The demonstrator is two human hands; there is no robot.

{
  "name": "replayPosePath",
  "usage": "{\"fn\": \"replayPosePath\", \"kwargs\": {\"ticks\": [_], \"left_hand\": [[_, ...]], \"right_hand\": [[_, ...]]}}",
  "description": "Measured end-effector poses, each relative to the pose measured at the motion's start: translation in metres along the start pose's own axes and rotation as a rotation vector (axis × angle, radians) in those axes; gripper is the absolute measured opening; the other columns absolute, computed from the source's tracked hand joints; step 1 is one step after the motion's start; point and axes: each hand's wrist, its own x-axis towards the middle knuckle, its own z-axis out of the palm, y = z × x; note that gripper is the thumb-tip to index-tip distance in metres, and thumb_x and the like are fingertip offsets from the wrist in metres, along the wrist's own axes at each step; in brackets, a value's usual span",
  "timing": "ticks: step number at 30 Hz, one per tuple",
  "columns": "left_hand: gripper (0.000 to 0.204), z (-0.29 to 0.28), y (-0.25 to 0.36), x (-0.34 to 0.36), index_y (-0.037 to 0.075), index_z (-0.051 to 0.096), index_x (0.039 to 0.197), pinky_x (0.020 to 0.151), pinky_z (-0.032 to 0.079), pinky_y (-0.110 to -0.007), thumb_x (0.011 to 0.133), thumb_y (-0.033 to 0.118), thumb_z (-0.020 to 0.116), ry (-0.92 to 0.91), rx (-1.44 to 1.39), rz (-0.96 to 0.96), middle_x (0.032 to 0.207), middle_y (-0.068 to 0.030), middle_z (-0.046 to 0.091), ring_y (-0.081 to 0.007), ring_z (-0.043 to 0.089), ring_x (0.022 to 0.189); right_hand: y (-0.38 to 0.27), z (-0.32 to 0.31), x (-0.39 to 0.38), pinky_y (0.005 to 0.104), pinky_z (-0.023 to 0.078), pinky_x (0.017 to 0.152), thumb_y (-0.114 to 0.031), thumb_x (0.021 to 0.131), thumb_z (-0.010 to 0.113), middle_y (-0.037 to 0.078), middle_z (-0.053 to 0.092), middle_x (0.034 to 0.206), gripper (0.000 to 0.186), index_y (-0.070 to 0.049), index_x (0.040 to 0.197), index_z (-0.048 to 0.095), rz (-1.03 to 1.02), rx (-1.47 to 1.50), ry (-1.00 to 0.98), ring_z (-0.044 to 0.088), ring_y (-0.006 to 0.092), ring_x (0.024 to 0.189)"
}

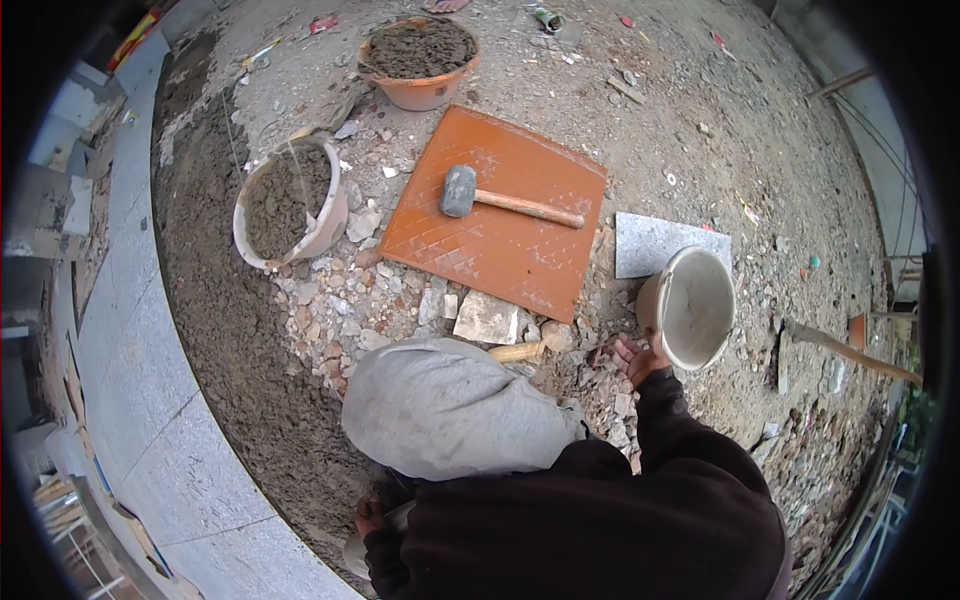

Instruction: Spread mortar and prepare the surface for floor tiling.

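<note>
My right hand point(640, 360) is beside an empty-looking, mortar-stained bucket point(650, 300), at its near left side. Its fingers are spread and its thumb side meets the bucket's rim. At the lower edge, beside the wet mortar bed, my left hand point(369, 515) looks curled; a pale thing next to it is mostly hidden by my sleeve. Ahead, a rubber mallet point(510, 204) with a wooden handle lies on an orange-brown patterned tile point(430, 240). A bucket of mortar point(338, 205) stands left of the tile.
An orange tub of mortar point(420, 95) stands at the far side. Grey speckled slabs point(180, 440) line the left; a smaller slab point(650, 240) lies by the right bucket. Broken stones point(330, 310) and a wooden handle point(518, 352) are near my knee. A long-handled tool point(850, 352) lies right.
</note>
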Motion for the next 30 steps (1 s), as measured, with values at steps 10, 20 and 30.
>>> {"fn": "replayPosePath", "kwargs": {"ticks": [10, 20, 30], "left_hand": [[0.033, 0.029, 0.07, -0.006, 0.011, 0.052, 0.099, 0.074, 0.041, -0.036, 0.071, 0.03, 0.052, 0.091, 0.081, -0.004, 0.09, -0.0133, 0.055, -0.0301, 0.052, 0.086], [0.032, 0.028, 0.094, -0.017, 0.008, 0.052, 0.098, 0.076, 0.04, -0.034, 0.071, 0.025, 0.054, 0.103, 0.043, -0.058, 0.094, -0.0139, 0.055, -0.0291, 0.051, 0.089], [0.052, 0.03, 0.233, 0.014, 0.002, 0.032, 0.117, 0.075, 0.041, -0.03, 0.08, 0.037, 0.045, -0.096, -0.872, 0.054, 0.104, -0.0129, 0.049, -0.0202, 0.051, 0.09]], "right_hand": [[-0.094, -0.077, 0.07, 0.0485, 0.046, 0.075, -0.015, 0.073, 0.034, 0.018, 0.044, 0.105, 0.039, 0.001, 0.108, 0.041, -0.589, 0.482, 0.499, 0.043, 0.0347, 0.095], [-0.091, 0.154, -0.015, 0.0268, 0.05, 0.057, -0.019, 0.079, 0.037, 0.009, 0.054, 0.086, 0.025, -0.001, 0.093, 0.046, -0.572, -0.305, 0.169, 0.054, 0.0203, 0.077], [0.047, 0.31, 0.064, 0.0324, 0.048, 0.034, -0.01, 0.065, 0.043, 0.018, 0.053, 0.067, 0.031, 0.01, 0.089, 0.045, 0.055, -0.884, -0.46, 0.054, 0.0276, 0.045]]}}
